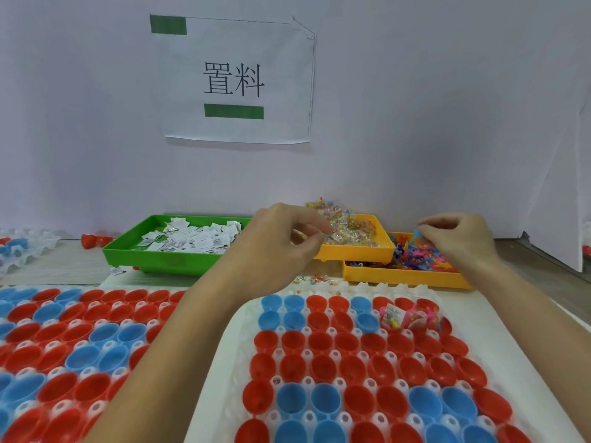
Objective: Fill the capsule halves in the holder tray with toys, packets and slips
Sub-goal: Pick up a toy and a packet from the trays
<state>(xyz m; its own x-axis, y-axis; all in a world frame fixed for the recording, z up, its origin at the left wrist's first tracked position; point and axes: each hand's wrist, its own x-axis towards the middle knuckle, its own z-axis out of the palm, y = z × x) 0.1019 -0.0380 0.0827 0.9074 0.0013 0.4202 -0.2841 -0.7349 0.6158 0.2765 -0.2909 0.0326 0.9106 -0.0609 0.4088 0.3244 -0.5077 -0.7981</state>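
Holder tray (243, 318): two or three far-right capsule halves (412, 318) filled; rest empty. Left hand (281, 238) pinches clear packets (348, 230); right hand (457, 235) pinches toys (412, 254).

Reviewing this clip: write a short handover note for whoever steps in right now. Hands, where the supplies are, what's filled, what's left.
Left hand: pinching a clear packet at the upper yellow tray.
Right hand: pinching a blue toy over the lower yellow tray of coloured toys.
Paper slips lie in the green tray.
Done: in the holder tray, only about three capsule halves at the far right hold packets and toys.
Left: all the other red and blue halves look empty; no slips visible in any.
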